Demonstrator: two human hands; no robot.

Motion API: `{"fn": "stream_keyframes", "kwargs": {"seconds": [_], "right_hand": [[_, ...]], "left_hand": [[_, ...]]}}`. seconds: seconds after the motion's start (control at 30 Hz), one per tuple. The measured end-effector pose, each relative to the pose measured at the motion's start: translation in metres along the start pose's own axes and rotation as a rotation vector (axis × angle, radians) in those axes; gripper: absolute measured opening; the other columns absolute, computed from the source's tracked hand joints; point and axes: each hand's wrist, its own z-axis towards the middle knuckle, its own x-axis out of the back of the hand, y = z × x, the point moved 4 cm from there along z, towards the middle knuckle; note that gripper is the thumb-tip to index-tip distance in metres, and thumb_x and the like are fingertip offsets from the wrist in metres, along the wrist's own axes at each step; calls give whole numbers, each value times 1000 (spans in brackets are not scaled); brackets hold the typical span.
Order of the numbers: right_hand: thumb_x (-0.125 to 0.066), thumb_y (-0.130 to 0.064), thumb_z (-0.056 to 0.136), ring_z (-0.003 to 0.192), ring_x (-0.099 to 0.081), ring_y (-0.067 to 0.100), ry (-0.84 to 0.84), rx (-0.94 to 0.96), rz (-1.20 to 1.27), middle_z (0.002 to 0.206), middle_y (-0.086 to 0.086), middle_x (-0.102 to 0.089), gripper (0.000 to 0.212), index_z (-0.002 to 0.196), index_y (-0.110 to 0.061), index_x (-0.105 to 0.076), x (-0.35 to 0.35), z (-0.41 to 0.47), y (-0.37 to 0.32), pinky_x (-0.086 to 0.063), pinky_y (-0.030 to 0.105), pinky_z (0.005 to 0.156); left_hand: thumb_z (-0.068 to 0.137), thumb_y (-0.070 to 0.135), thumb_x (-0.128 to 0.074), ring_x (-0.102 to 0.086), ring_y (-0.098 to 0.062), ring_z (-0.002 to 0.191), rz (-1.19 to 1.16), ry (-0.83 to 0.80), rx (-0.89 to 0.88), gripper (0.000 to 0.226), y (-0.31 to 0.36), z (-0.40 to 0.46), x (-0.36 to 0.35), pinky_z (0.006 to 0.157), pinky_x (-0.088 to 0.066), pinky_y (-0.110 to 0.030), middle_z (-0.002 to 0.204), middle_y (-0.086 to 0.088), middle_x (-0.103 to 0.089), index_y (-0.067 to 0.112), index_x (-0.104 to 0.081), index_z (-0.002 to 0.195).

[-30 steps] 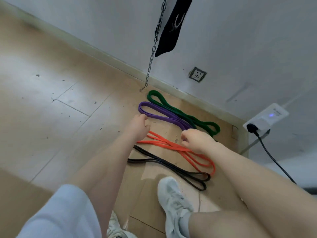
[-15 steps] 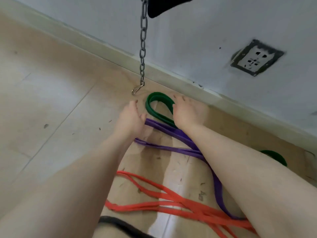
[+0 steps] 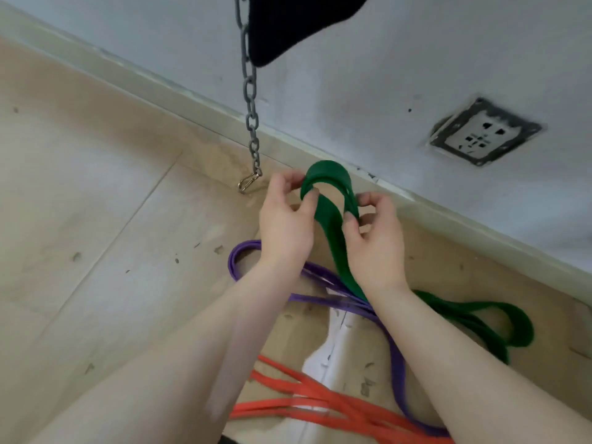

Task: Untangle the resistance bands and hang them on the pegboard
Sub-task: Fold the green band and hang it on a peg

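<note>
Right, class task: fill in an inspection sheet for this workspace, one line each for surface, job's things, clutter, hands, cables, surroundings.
Surface: wooden floor, scuffed and speckled.
Job's things: green band with one end lifted; purple band and orange band lying on the floor.
Clutter: nothing seen.
Hands: left hand and right hand both grip the green band's loop.
Cables: nothing seen.
Surroundings: chain with clip hanging by the wall; wall socket; black object overhead.

Two bare forearms, no sleeves visible, left hand [image 3: 285, 222] & right hand [image 3: 374, 241] ungloved
</note>
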Motion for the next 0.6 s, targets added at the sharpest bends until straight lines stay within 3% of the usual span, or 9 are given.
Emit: {"fn": "stream_keyframes", "kwargs": {"seconds": [0.1, 0.17, 0.27, 0.43, 0.6], "right_hand": [[-52, -19, 93, 70, -57, 2, 91, 8, 142, 88, -14, -57, 22, 90, -37, -41, 72, -26, -56, -50, 22, 65], [-50, -17, 95, 69, -54, 0, 161, 1, 220, 85, -13, -54, 21, 88, -35, -41, 129, -32, -96, -47, 20, 65], [-47, -19, 94, 73, -53, 6, 257, 14, 294, 87, -1, -53, 16, 89, -32, -40, 221, -36, -166, -45, 21, 65], [-43, -6, 97, 69, -49, -7, 348, 13, 316, 85, -4, -49, 21, 91, -26, -40, 346, -63, -292, -41, 11, 65], [-50, -8, 94, 72, -55, 0, 437, -82, 548, 86, 0, -56, 18, 88, -24, -45, 430, -110, -431, -46, 16, 69]], "left_hand": [[88, 10, -60, -65, -17, 94, -151, -194, -61, 25, 78, -49, -9, 81, -57, -40, 105, 4, -65, 33, -51, 90], [87, 12, -62, -67, -23, 91, -193, -314, -86, 24, 136, -77, -19, 78, -58, -42, 107, -4, -66, 33, -51, 91], [80, 24, -65, -64, -21, 92, -177, -455, -166, 24, 233, -121, -31, 79, -56, -46, 102, 5, -64, 43, -52, 86], [81, 18, -69, -59, -4, 80, -97, -577, -257, 30, 392, -203, -31, 78, -54, -35, 96, 19, -60, 40, -50, 90], [82, 19, -69, -60, -9, 81, -33, -545, -318, 26, 537, -276, 15, 81, -54, -43, 97, 14, -62, 36, -52, 92]]}}
